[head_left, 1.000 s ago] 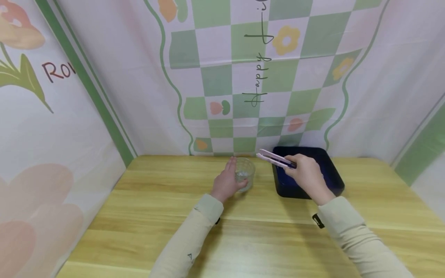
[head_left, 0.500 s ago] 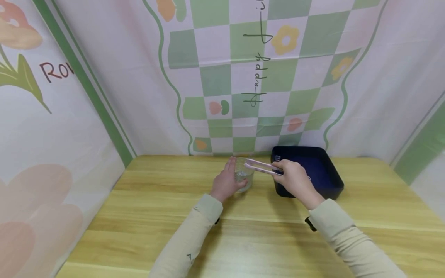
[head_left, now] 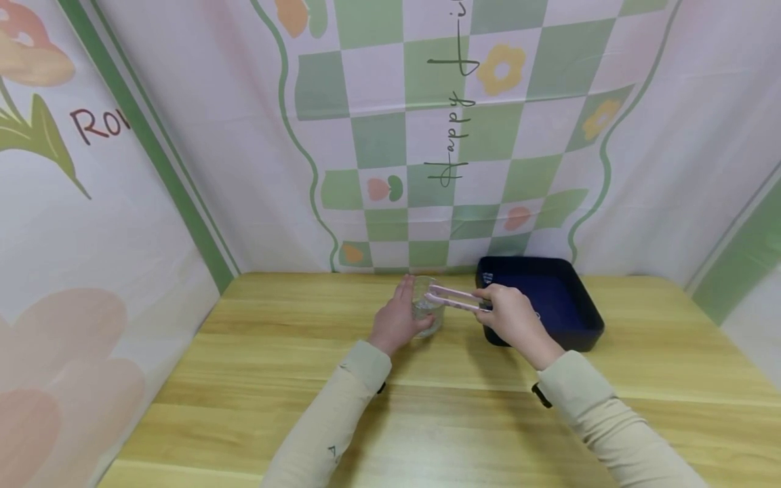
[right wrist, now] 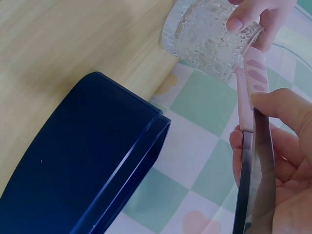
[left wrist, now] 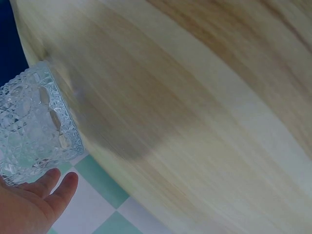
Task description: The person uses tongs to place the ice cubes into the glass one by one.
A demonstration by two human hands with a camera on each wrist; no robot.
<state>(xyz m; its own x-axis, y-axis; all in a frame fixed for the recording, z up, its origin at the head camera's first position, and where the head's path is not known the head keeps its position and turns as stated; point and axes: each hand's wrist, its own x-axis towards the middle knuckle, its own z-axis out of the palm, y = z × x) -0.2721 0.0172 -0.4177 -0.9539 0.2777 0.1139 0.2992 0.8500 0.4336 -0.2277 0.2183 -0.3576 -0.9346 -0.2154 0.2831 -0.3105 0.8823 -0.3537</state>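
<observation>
A clear, patterned glass cup [head_left: 430, 320] stands upright on the wooden table. My left hand [head_left: 396, 322] holds it from the left, thumb in front and fingers along the far side. In the left wrist view, the cup [left wrist: 29, 117] is seen beside my fingers. My right hand [head_left: 515, 322] grips tongs [head_left: 456, 293] with pink tips and, in the right wrist view, metal arms [right wrist: 263, 161]. The two tips reach over the cup's rim, slightly apart. Whether anything is between them cannot be made out.
Under and right of my right hand stands a dark blue tray [head_left: 564, 298] with raised walls. A small silvery item [head_left: 487, 278] shows at its back left corner. Behind the wooden table [head_left: 293, 379] hangs a checkered green and white cloth [head_left: 427, 224].
My right hand has moved left with the tongs, from above the tray to the cup; their tips then dipped slightly at its rim. My left hand stays on the cup.
</observation>
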